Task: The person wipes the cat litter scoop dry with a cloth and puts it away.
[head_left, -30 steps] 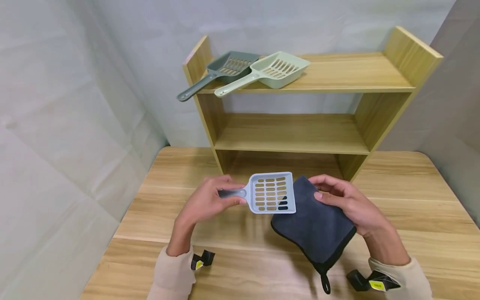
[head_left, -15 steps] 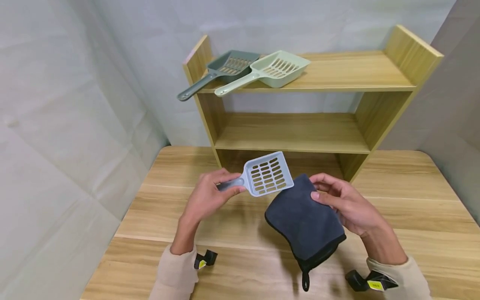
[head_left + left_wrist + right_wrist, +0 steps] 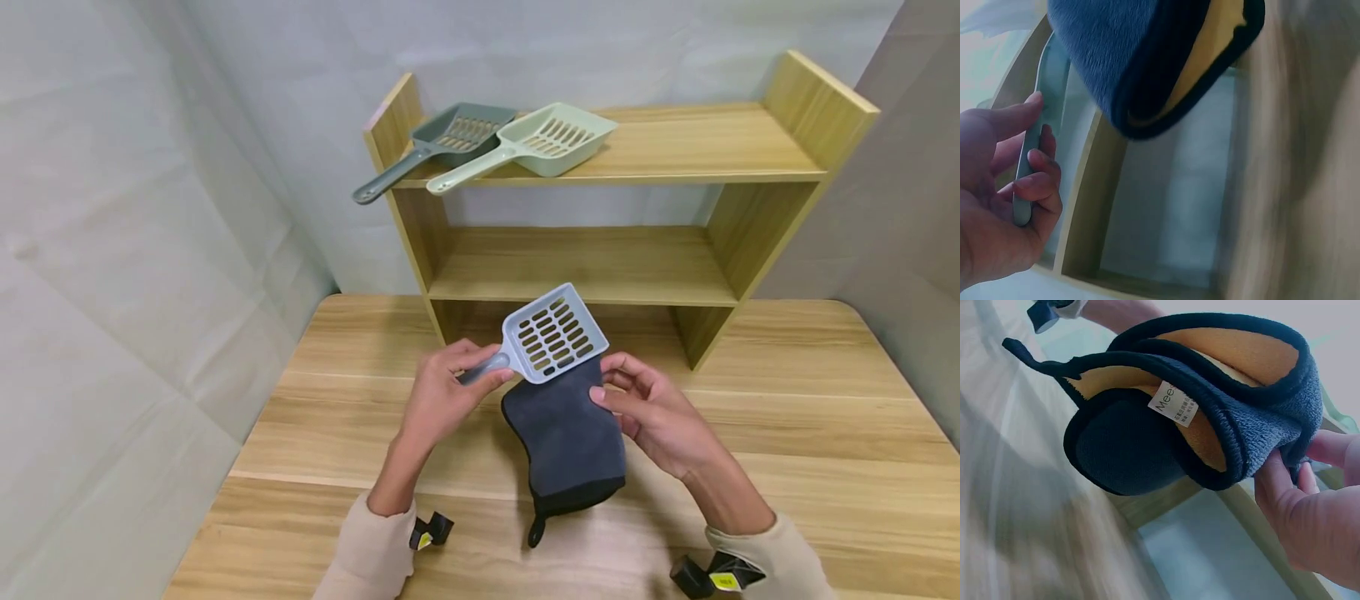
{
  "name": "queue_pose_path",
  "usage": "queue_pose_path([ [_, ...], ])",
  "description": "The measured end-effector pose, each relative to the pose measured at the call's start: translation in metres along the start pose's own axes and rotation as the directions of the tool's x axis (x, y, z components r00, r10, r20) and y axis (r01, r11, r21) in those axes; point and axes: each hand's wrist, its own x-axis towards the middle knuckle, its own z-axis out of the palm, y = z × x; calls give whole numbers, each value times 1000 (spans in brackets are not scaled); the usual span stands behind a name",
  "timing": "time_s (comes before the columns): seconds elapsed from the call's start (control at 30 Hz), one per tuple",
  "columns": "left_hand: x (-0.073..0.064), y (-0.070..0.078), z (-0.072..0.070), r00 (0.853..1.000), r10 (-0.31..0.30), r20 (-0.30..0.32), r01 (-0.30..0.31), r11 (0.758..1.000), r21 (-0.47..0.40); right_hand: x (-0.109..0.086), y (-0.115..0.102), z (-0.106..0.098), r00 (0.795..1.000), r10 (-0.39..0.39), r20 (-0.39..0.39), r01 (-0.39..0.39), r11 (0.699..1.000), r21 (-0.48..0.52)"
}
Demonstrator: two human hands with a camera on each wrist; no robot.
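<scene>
My left hand (image 3: 438,396) grips the handle of a pale blue-grey litter scoop (image 3: 550,335), its slotted head tilted up and to the right. With thumb and fingers, my right hand (image 3: 667,421) pinches the upper right part of a dark grey cleaning cloth (image 3: 573,433). The cloth hangs down, black-edged, with a hanging loop at its lowest corner. Its top lies right at the scoop's lower edge, partly behind it. In the right wrist view the folds of the cloth (image 3: 1135,440) show a yellow-orange reverse side and a white label (image 3: 1174,403).
A wooden shelf unit (image 3: 697,142) stands on the wooden table (image 3: 337,433) behind the hands. On its top board lie a dark green scoop (image 3: 426,154) and a pale green scoop (image 3: 510,152), handles jutting past the front edge. Pale fabric walls (image 3: 150,250) surround the table.
The scoop has turned from level to tilted upward and shifted slightly right. My right hand has carried the cloth left, so it now hangs below the scoop's head.
</scene>
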Motion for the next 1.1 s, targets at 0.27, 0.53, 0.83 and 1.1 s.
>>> queue_pose_path([
  [0.27,-2,1,10,1000,-20,-18,19,999,-38,1,6,7,999,48,-2,-48,997,-57],
  [0.53,0,-1,-4,997,-65,32,66,998,-11,-1,-2,3,1000,19,-11,-19,1000,-24],
  [0.83,2,-4,-24,989,-109,103,102,992,69,-4,-11,-11,996,-80,34,79,996,49],
  [1.1,2,-4,-26,992,-75,105,67,995,76,-4,-8,-4,1000,-30,4,30,999,34],
])
